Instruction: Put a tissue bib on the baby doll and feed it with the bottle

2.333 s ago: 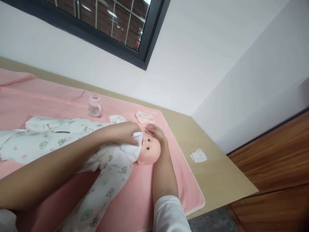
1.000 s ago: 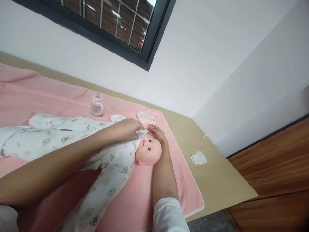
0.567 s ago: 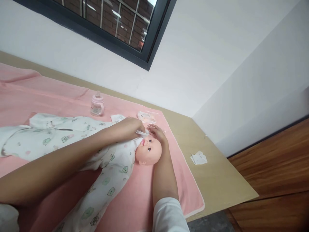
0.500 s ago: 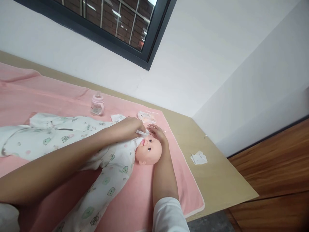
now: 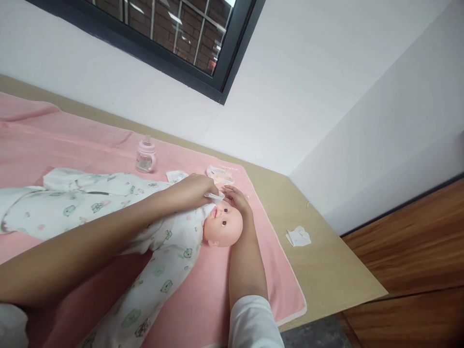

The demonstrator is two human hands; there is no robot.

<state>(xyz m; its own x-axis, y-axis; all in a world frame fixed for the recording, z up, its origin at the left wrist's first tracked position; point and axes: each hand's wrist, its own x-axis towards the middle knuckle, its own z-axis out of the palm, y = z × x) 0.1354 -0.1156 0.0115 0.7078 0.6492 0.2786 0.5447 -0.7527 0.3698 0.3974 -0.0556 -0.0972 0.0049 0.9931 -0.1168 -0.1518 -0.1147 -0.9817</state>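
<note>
A baby doll (image 5: 226, 227) lies on its back, its bald head to the right, dressed in a white printed romper (image 5: 170, 241). My left hand (image 5: 195, 191) reaches across the doll's chest and is closed on a small white piece (image 5: 216, 197), a folded tissue by its look, beside the doll's cheek and mouth. Curved around the far side of the head is my right hand (image 5: 237, 198), fingers extended and slightly apart, the forearm along the crown. The fingertips of my left hand are partly hidden.
A pink blanket (image 5: 203, 299) covers much of the tan tabletop (image 5: 326, 275). A pink-topped baby bottle (image 5: 146, 157) stands behind the doll, and a clear plastic packet (image 5: 220, 175) lies beyond its head. A crumpled white tissue (image 5: 299, 237) rests at right. Walls border the table.
</note>
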